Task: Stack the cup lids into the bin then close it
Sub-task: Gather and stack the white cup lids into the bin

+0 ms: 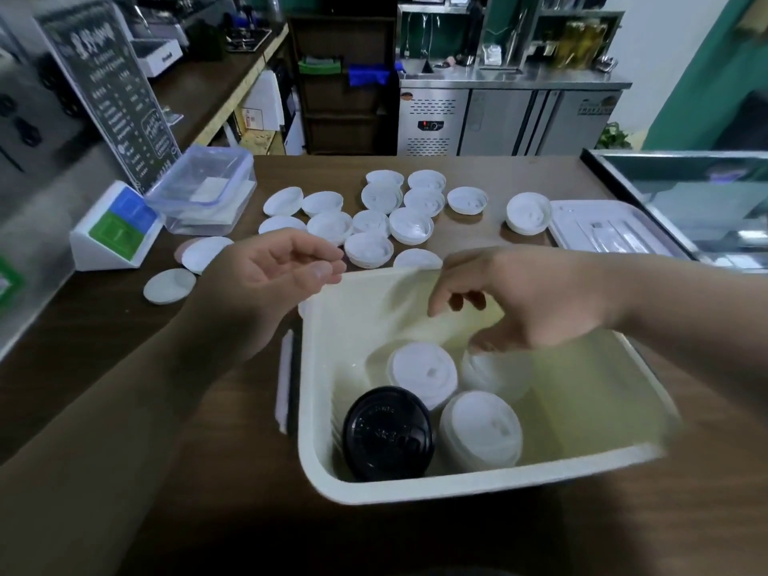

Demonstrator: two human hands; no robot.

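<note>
A cream bin (pixel 590 413) stands open on the brown counter in front of me. Inside lie stacks of white lids (pixel 422 372) and a black lid stack (pixel 388 434) on its side. My right hand (pixel 536 301) hangs over the bin's far half, fingers pointing down just above a white lid stack (pixel 494 374), holding nothing that I can see. My left hand (pixel 282 268) hovers at the bin's far left corner, fingers loosely apart and empty. Several loose white lids (pixel 409 225) lie scattered on the counter beyond the bin.
A clear lidded box (pixel 203 193) and a white sign holder (pixel 112 226) sit at the left. A white flat bin cover (pixel 598 226) lies at the right by a glass case (pixel 690 193). A white strip (pixel 284 380) lies beside the bin's left wall.
</note>
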